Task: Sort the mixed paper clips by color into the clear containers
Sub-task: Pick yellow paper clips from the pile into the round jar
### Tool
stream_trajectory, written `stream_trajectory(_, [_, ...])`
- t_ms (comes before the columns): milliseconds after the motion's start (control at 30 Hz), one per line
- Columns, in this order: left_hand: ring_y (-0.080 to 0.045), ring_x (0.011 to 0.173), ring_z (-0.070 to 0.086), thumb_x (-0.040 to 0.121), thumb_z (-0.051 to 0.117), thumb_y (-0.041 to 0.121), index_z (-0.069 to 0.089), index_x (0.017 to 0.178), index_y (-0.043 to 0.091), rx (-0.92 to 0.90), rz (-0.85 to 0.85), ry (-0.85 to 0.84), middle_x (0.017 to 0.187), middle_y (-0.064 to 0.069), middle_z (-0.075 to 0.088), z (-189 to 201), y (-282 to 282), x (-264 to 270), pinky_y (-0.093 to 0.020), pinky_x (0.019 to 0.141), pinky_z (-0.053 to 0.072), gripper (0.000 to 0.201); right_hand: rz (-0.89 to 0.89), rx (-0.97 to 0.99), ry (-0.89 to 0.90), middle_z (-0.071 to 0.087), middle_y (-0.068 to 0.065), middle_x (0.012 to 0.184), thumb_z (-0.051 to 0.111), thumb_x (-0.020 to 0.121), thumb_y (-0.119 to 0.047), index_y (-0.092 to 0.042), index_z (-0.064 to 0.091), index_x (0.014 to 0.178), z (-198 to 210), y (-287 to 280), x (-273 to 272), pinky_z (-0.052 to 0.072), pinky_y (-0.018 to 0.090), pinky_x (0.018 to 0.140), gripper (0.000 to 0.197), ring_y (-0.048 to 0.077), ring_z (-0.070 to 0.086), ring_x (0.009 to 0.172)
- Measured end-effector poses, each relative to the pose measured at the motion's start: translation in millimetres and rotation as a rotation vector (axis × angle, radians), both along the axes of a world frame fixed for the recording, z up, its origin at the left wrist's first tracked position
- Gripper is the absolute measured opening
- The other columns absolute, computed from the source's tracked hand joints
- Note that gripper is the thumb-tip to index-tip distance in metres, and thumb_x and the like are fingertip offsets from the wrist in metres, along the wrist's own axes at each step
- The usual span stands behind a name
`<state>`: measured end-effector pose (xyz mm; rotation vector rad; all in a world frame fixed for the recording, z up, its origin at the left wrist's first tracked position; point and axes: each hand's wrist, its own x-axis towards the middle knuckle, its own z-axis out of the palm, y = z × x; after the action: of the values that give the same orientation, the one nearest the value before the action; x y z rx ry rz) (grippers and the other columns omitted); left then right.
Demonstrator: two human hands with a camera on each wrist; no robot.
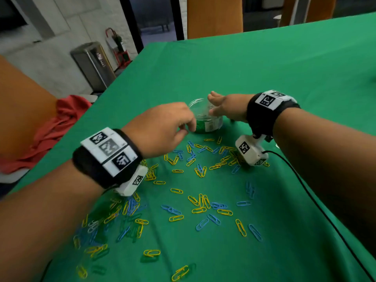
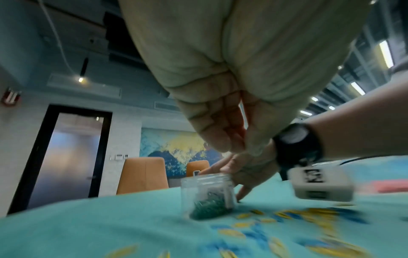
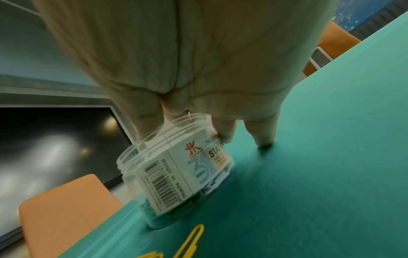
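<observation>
A clear labelled jar stands on the green table with green clips in its bottom. My right hand grips it from the right, thumb on one side and fingers on the other, with one fingertip on the cloth. My left hand hovers at the jar's left side, its fingertips curled and pinched together; no clip shows between them. Several loose yellow and blue paper clips lie scattered nearer me, with green ones at the lower left. One yellow clip lies just in front of the jar.
A black cable runs from the right wrist camera across the table's right side. A red cloth lies beyond the table's left edge. Orange chairs stand at the far end, and a metal bin on the floor to the left.
</observation>
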<state>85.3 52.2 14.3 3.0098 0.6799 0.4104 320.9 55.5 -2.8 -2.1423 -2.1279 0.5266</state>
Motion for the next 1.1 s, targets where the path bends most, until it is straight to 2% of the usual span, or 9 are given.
stream_trajectory(133, [0.0,0.081,0.055,0.084,0.066,0.027,0.067,0.097,0.03,-0.147,0.027,0.24,0.087,0.018,0.057,-5,-61,-83,-0.016,0.075,0.041,0.013,0.032,0.006,-0.06,0.006,0.012,0.163,0.041,0.104,-0.02,-0.009,0.027,0.153,-2,-1,3,0.012,0.033,0.118,0.051,0.027,0.013,0.149])
stream_trajectory(267, [0.004,0.095,0.057,0.086,0.05,0.049,0.061,0.116,0.042,-0.242,0.21,0.464,0.102,0.023,0.06,-10,-114,-151,-0.018,0.084,0.047,0.033,0.148,0.005,-0.252,0.014,0.027,0.157,0.031,0.097,0.006,0.004,0.041,0.14,-7,1,-10,-0.001,0.028,0.113,0.044,0.038,0.012,0.147])
stream_trajectory(367, [0.005,0.097,0.058,0.083,0.051,0.05,0.064,0.119,0.04,-0.272,0.379,0.372,0.107,0.023,0.064,-9,-144,-187,-0.017,0.087,0.046,0.039,0.156,0.032,-0.251,0.015,0.025,0.158,0.035,0.102,-0.001,0.012,0.033,0.143,-8,5,-9,0.004,0.025,0.112,0.043,0.033,0.009,0.148])
stream_trajectory(500, [0.004,0.086,0.06,0.087,0.069,0.035,0.071,0.108,0.036,-0.27,0.55,0.331,0.092,0.02,0.063,0,-156,-226,-0.016,0.082,0.046,0.021,-0.049,0.157,-0.051,0.012,0.015,0.162,0.061,0.094,-0.026,-0.012,0.025,0.153,10,4,-5,0.01,0.038,0.122,0.071,0.03,0.016,0.148])
stream_trajectory(600, [0.006,0.081,0.059,0.085,0.071,0.036,0.071,0.097,0.036,-0.293,0.586,0.326,0.086,0.021,0.062,-1,-162,-240,-0.02,0.081,0.048,0.011,-0.026,0.555,0.001,0.044,0.024,0.137,0.078,0.08,-0.021,-0.023,0.052,0.132,31,-24,-17,0.036,0.053,0.109,0.058,0.039,0.047,0.122])
stream_trajectory(667, [0.007,0.079,0.059,0.085,0.071,0.038,0.071,0.096,0.036,-0.354,0.568,0.343,0.086,0.02,0.063,-7,-166,-238,-0.021,0.082,0.049,0.011,0.111,0.647,0.028,0.062,0.013,0.105,0.078,0.078,-0.018,-0.027,0.064,0.102,40,-61,-42,0.051,0.043,0.087,0.029,0.025,0.061,0.088])
stream_trajectory(767, [0.007,0.078,0.059,0.082,0.073,0.045,0.07,0.096,0.035,-0.429,0.512,0.362,0.086,0.019,0.063,-17,-169,-226,-0.021,0.079,0.05,0.018,0.419,0.168,0.09,0.068,-0.012,0.076,0.077,0.08,-0.016,-0.029,0.064,0.082,37,-133,-99,0.049,0.02,0.065,0.018,-0.001,0.062,0.066])
stream_trajectory(867, [0.004,0.076,0.059,0.079,0.073,0.05,0.067,0.093,0.035,-0.44,0.483,0.381,0.083,0.019,0.063,-23,-169,-215,-0.025,0.076,0.051,0.021,0.55,-0.303,-0.008,0.067,-0.02,0.08,0.075,0.081,-0.031,-0.033,0.062,0.088,15,-180,-135,0.052,0.024,0.072,0.015,0.001,0.062,0.072])
stream_trajectory(1100, [-0.003,0.082,0.06,0.079,0.065,0.039,0.065,0.091,0.033,-0.284,0.529,0.381,0.088,0.016,0.064,-21,-169,-207,-0.03,0.079,0.052,0.013,0.53,-0.206,-0.071,0.064,-0.013,0.081,0.068,0.081,-0.031,-0.035,0.058,0.083,-15,-196,-151,0.049,0.024,0.068,0.011,0.003,0.058,0.072])
